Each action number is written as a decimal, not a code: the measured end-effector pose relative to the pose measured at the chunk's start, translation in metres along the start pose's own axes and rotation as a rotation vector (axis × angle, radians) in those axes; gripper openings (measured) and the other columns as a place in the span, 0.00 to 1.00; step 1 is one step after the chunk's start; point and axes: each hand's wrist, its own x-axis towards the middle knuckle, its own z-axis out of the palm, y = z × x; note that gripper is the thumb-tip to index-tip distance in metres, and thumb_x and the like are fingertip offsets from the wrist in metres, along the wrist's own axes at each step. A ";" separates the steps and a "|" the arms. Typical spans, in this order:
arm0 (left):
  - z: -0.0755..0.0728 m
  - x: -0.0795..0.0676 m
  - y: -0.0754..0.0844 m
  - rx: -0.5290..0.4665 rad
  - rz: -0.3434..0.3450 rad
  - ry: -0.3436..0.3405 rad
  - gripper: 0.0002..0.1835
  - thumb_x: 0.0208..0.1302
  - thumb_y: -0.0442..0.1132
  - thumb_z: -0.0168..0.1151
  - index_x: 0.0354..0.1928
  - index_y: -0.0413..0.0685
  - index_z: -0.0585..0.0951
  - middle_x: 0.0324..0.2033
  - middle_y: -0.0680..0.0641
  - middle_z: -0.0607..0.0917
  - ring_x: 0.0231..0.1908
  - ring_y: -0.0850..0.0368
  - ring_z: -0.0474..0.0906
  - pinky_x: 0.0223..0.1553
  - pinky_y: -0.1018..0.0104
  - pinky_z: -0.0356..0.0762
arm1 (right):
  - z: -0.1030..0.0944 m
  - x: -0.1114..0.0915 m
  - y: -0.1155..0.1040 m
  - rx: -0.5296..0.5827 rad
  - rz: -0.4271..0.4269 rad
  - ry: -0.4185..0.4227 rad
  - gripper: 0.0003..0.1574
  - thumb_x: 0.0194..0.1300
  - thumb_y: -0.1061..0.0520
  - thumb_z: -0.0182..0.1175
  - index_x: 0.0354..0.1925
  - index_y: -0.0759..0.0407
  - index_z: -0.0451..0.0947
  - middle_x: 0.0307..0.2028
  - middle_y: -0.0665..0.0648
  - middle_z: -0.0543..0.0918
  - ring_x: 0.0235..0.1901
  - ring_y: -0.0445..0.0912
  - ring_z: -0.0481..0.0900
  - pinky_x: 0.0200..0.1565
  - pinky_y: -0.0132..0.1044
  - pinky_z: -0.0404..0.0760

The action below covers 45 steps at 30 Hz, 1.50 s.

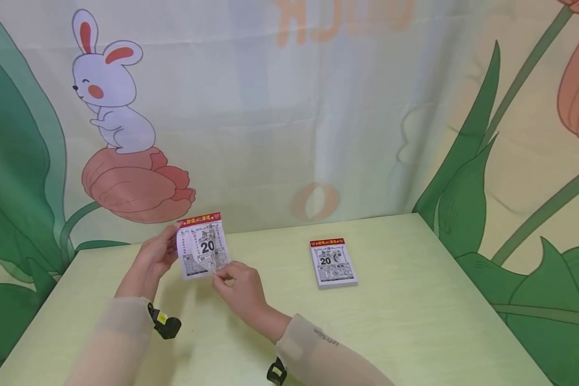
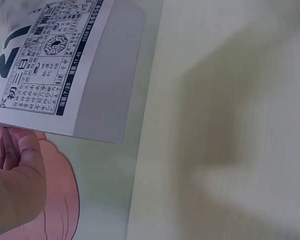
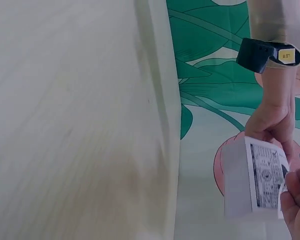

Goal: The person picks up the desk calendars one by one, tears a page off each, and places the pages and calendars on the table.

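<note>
Calendar (image 1: 187, 260) in both hands: we see the left hand (image 1: 156, 257) gripping its left edge, high up near the red band (image 1: 199, 220), while the right hand (image 1: 243, 289) pinches the lower end of the top sheet (image 1: 207, 246) between thumb and fingers. The hands are apart, one on each side of the calendar, which we see held up off the worktop (image 1: 415, 321) near its far left corner. The top sheet curves away from the pages beneath and lets print show through; it bears a bold 20, and in the left wrist view we read 21 on the page (image 2: 45, 60) under it. A second calendar (image 1: 334, 264), also showing 20, lies flat near the worktop's far edge, right of its middle and well apart from the hands. Behind that edge we see a backdrop (image 1: 251, 134) printed with a rabbit (image 1: 120, 96) on a pink flower (image 1: 130, 185), and big green leaves (image 1: 19, 134). Each wrist carries a black camera (image 1: 169, 324) at the cuff of a pale sleeve (image 1: 111, 343)
</note>
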 end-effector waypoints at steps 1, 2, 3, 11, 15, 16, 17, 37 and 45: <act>-0.003 0.000 0.002 -0.016 0.002 0.007 0.19 0.67 0.52 0.62 0.53 0.52 0.73 0.28 0.60 0.84 0.36 0.66 0.77 0.38 0.78 0.80 | -0.001 0.000 0.000 0.012 0.003 0.007 0.03 0.57 0.66 0.66 0.27 0.63 0.85 0.30 0.57 0.89 0.30 0.45 0.86 0.33 0.17 0.79; -0.005 -0.001 0.003 -0.021 0.004 0.010 0.19 0.67 0.52 0.62 0.53 0.53 0.73 0.28 0.60 0.84 0.36 0.66 0.77 0.38 0.78 0.81 | -0.001 0.000 0.000 0.026 0.006 0.015 0.03 0.57 0.66 0.66 0.27 0.63 0.86 0.30 0.58 0.89 0.30 0.45 0.86 0.34 0.19 0.80; -0.007 -0.001 0.004 -0.020 0.004 0.014 0.20 0.66 0.53 0.63 0.54 0.53 0.73 0.28 0.60 0.84 0.36 0.66 0.77 0.38 0.78 0.81 | -0.002 0.000 0.000 0.034 0.007 0.025 0.03 0.57 0.66 0.66 0.27 0.63 0.86 0.30 0.58 0.89 0.29 0.46 0.87 0.34 0.20 0.81; -0.011 0.000 0.007 -0.025 -0.015 -0.005 0.22 0.64 0.53 0.65 0.55 0.54 0.72 0.30 0.59 0.83 0.38 0.65 0.77 0.40 0.77 0.81 | -0.007 0.004 0.000 0.150 0.107 0.059 0.05 0.61 0.63 0.67 0.32 0.66 0.86 0.29 0.60 0.88 0.30 0.47 0.86 0.36 0.26 0.85; -0.012 0.002 0.006 -0.021 -0.017 -0.008 0.19 0.65 0.52 0.64 0.52 0.53 0.73 0.28 0.59 0.84 0.38 0.65 0.77 0.40 0.77 0.81 | -0.011 0.008 0.000 0.252 0.233 0.121 0.06 0.62 0.62 0.66 0.32 0.66 0.85 0.31 0.62 0.88 0.29 0.42 0.82 0.34 0.24 0.83; -0.011 0.002 0.006 -0.017 -0.019 -0.008 0.20 0.66 0.52 0.64 0.53 0.53 0.72 0.29 0.60 0.84 0.39 0.65 0.77 0.40 0.77 0.81 | -0.012 0.009 0.001 0.279 0.271 0.141 0.06 0.62 0.62 0.66 0.32 0.66 0.85 0.31 0.63 0.88 0.29 0.40 0.81 0.34 0.23 0.82; -0.011 0.002 0.005 -0.016 -0.024 -0.004 0.21 0.65 0.52 0.64 0.55 0.54 0.72 0.29 0.60 0.84 0.40 0.65 0.77 0.41 0.77 0.81 | -0.013 0.010 0.002 0.304 0.312 0.155 0.07 0.62 0.62 0.66 0.32 0.66 0.85 0.31 0.63 0.88 0.29 0.39 0.81 0.33 0.22 0.81; -0.007 0.005 0.001 0.004 -0.015 0.011 0.22 0.66 0.52 0.63 0.57 0.52 0.73 0.28 0.61 0.84 0.38 0.65 0.78 0.39 0.77 0.80 | -0.029 0.015 0.018 0.474 0.551 0.258 0.08 0.64 0.64 0.64 0.34 0.72 0.79 0.35 0.69 0.84 0.32 0.43 0.86 0.37 0.26 0.85; -0.006 0.005 -0.001 0.007 -0.010 0.011 0.17 0.67 0.51 0.62 0.52 0.52 0.74 0.26 0.60 0.85 0.35 0.66 0.79 0.39 0.77 0.81 | -0.031 0.014 0.019 0.454 0.543 0.262 0.08 0.64 0.64 0.64 0.34 0.72 0.79 0.33 0.69 0.85 0.31 0.40 0.85 0.36 0.25 0.83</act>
